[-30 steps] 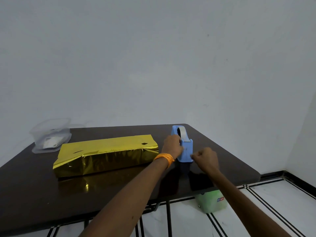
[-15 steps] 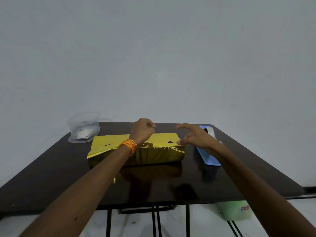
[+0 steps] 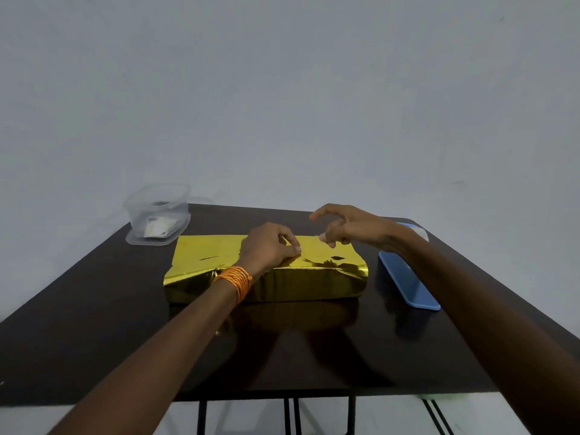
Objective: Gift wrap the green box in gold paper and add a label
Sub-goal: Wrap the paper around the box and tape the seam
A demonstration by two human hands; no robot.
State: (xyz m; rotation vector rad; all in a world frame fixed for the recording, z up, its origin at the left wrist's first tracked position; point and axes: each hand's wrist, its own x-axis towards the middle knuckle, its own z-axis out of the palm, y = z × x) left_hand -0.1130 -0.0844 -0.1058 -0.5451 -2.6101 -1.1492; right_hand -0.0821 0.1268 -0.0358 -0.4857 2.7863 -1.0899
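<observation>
The box wrapped in gold paper (image 3: 201, 257) lies lengthwise across the middle of the dark table (image 3: 94, 324). My left hand (image 3: 270, 249), with an orange thread band at the wrist, rests on the box's top near its middle. Its fingers are curled and its fingertips touch the paper. My right hand (image 3: 351, 227) hovers just above the right part of the box, fingers spread and loosely bent, tips close to my left fingertips. I see no tape strip or label between them. The blue tape dispenser (image 3: 408, 281) lies to the right of the box, partly behind my right forearm.
A clear plastic container (image 3: 160, 211) holding small white pieces stands on its lid at the table's back left corner. A bare wall rises right behind the table. Black table legs and white floor show below the front edge.
Both hands left the tape dispenser and came over the gold box. The left hand settled onto its top, and the right moved in close beside it.
</observation>
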